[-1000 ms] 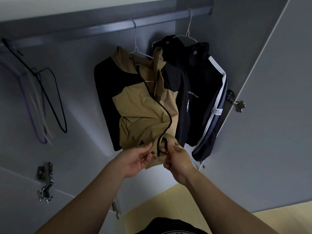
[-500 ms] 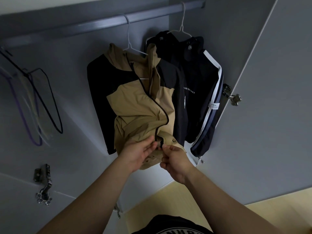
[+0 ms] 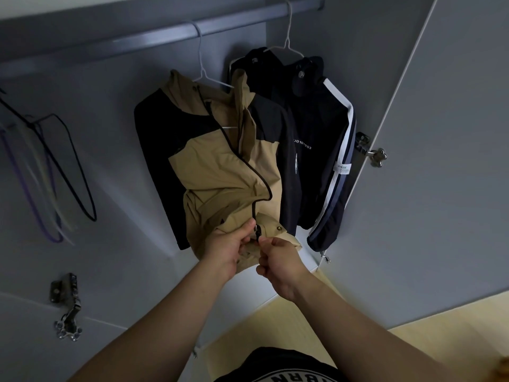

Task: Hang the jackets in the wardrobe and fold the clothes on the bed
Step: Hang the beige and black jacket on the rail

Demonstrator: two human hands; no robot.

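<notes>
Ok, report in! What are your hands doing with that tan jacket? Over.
Left hand and right hand both grip the tan jacket at its bottom zipper. It hangs on a hanger on the rail. Nothing blocking.

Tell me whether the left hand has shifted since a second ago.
Yes: judged against the brass snap on the hem of the tan-and-black jacket, the left hand has moved right, toward it.

I can read white print, "UG 101953", on the chest of the navy jacket (image 3: pixel 311 161), its first letters hidden behind the tan jacket (image 3: pixel 220 166). The white tag (image 3: pixel 341 169) on the navy jacket's sleeve is too small for me to read.
</notes>
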